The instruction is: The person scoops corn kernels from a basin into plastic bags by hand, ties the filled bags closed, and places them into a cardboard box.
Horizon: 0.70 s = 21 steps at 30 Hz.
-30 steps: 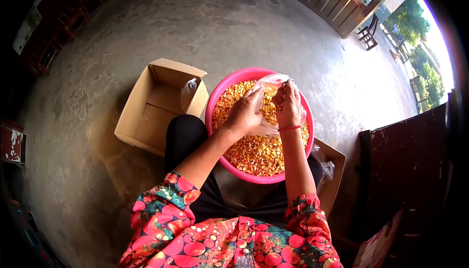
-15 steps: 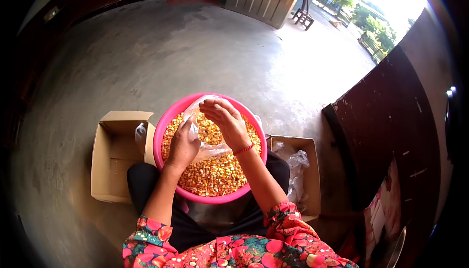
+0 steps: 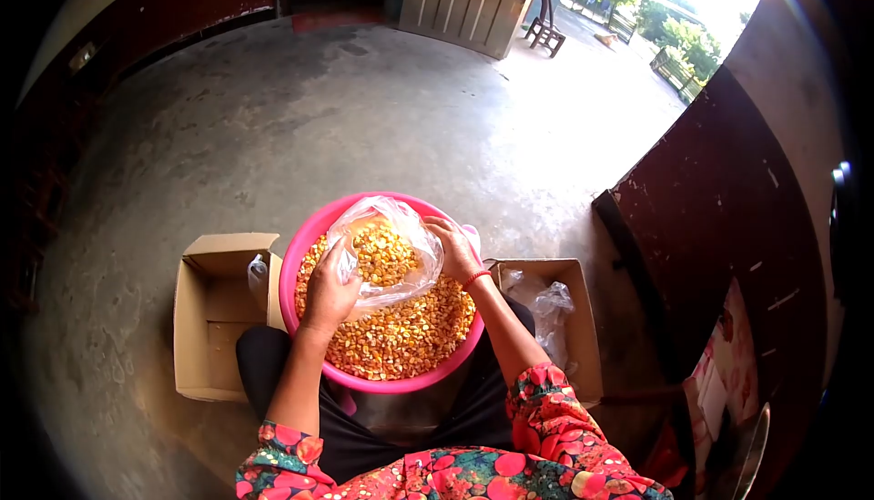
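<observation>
A pink basin [image 3: 391, 385] full of yellow-orange corn kernels [image 3: 401, 345] stands between my knees. Over the kernels a clear plastic bag [image 3: 401, 293] is spread with its mouth wide, and corn shows inside or through it. My left hand [image 3: 330, 295] grips the bag's left edge, thumb up. On the opposite side my right hand [image 3: 455, 252], with a red bracelet at the wrist, has its fingers closed on the bag's right edge. Parts of the fingers of both hands are hidden by the film.
To the left sits an open cardboard box [image 3: 189, 327] with a small plastic bag [image 3: 258, 272] at its side. Another cardboard box [image 3: 589, 354] at the right holds crumpled plastic bags [image 3: 552, 311]. Beyond are the concrete floor [image 3: 273, 136], a door [image 3: 464, 8] and a chair [image 3: 544, 26].
The right hand has turned from raised above the bag to its right edge. The bag's mouth has spread wider between both hands. The head view has shifted slightly.
</observation>
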Available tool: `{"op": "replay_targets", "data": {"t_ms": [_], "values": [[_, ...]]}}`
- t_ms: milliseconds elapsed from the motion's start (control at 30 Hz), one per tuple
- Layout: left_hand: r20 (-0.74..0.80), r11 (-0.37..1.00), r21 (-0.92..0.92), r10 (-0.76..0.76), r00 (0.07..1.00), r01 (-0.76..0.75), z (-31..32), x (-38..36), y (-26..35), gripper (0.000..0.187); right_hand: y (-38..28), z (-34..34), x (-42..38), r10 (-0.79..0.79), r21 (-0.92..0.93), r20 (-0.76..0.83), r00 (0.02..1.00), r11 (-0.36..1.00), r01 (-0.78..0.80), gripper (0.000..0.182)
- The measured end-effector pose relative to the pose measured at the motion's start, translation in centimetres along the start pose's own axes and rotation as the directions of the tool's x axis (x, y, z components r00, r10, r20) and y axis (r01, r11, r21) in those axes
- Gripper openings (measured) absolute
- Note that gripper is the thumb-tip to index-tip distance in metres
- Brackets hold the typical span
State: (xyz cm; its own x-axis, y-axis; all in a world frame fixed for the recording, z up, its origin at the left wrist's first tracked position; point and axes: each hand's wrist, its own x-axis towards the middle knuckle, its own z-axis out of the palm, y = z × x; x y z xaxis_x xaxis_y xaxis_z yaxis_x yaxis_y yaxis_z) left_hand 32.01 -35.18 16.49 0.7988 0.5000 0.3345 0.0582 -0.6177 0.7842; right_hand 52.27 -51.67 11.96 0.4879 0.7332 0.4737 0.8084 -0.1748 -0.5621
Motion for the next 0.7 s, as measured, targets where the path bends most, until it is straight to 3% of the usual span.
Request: {"op": "replay_targets", "data": {"t_ms": [33,200,267,400,467,600,633,700], "values": [[-0.002,1.0,-0.01,0.004,1.0,-0.004,0.0,0.1,0.0,0.057,1.2,0.7,0.0,0.045,0.034,0.111,0.993,0.998,-0.049,0.044],[0.0,1.0,-0.002,0.011,1.0,-0.011,-0.3,0.1,0.5,0.055,0.1,0.5,0.4,0.003,-0.052,0.205,0.979,0.999,0.008,0.051],[-0.001,1.0,-0.008,0.007,1.0,-0.007,-0.2,0.1,0.3,0.055,-0.4,0.1,0.4,0.06,-0.074,0.281,0.958,0.996,-0.041,0.05],[0.0,1.0,-0.005,0.021,1.0,-0.021,-0.2,0.1,0.1,0.054,-0.5,0.1,-0.2,0.05,-0.098,0.24,0.97,0.995,-0.027,0.052],[0.008,1.0,-0.017,0.004,1.0,-0.003,-0.3,0.1,0.2,0.053,-0.7,-0.1,-0.7,0.009,0.039,0.181,0.984,0.999,-0.017,0.051],[0.01,1.0,-0.011,0.026,1.0,-0.026,-0.3,0.1,0.1,0.052,3.0,2.8,-2.4,0.004,0.048,0.176,0.984,0.999,-0.013,0.046],[0.001,0.999,-0.009,0.042,0.999,-0.042,-0.3,0.1,0.2,0.052,5.9,4.9,-3.2,0.107,0.346,0.208,0.972,0.922,-0.176,0.043],[0.001,0.999,-0.006,0.036,0.999,-0.036,-0.4,0.1,0.4,0.052,1.5,1.8,-2.8,0.055,0.039,0.225,0.973,0.997,-0.065,0.038]]}}
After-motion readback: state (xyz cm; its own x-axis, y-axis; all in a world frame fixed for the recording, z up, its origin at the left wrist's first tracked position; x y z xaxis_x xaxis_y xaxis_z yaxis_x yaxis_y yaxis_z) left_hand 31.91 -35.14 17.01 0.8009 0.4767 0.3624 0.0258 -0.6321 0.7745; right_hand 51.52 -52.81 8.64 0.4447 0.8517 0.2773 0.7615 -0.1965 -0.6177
